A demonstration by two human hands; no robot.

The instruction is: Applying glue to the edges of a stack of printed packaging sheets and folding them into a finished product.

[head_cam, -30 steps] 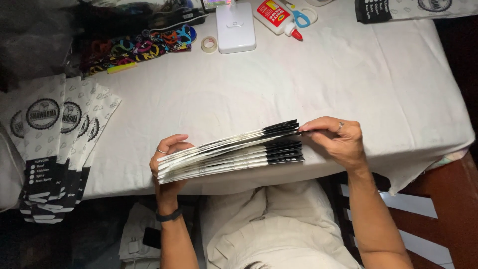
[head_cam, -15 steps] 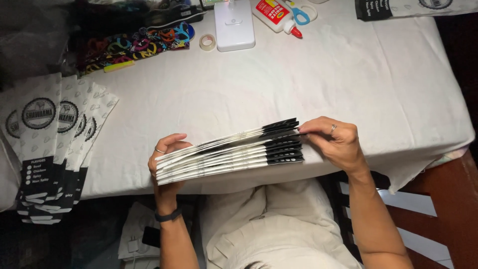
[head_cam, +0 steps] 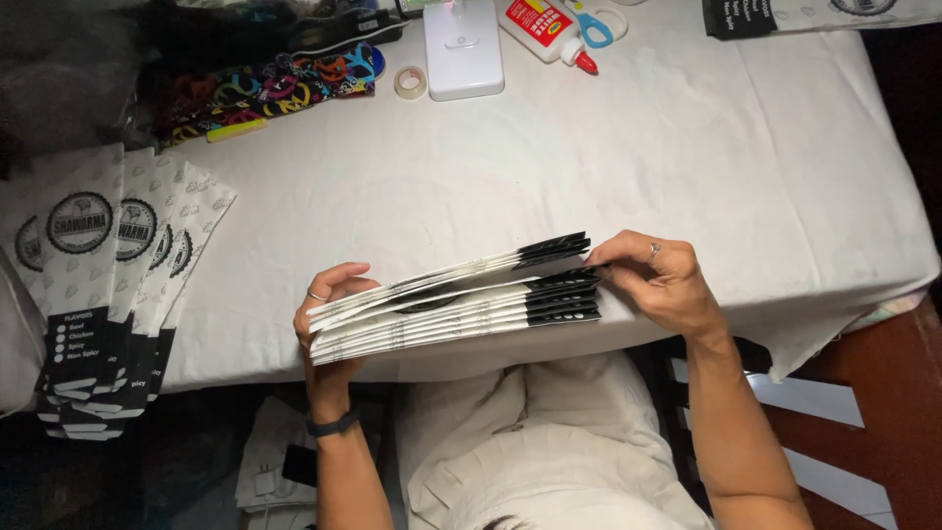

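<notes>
Paper bag stack (head_cam: 456, 302) sits flat at the near edge of the white-clothed table (head_cam: 687, 177), held between both hands. Left hand (head_cam: 329, 304) clasps its left end; right hand (head_cam: 662, 285) pinches the black-banded right end, fingers fanning the top sheets.

Head camera looks steeply down (perhaps slightly forward) at table (head_cam: 608, 167).

Bench (head_cam: 608, 186) cloth lies bare across the middle and right: open passage for the hands there. Far edge blocked by a white box (head_cam: 462, 47), tape roll (head_cam: 410, 82), glue bottle (head_cam: 546, 28) and coloured clutter (head_cam: 265, 90). Left edge taken by fanned paper sleeves (head_cam: 103, 285). Near edge occupied by the held stack of sleeves (head_cam: 456, 299).
</notes>
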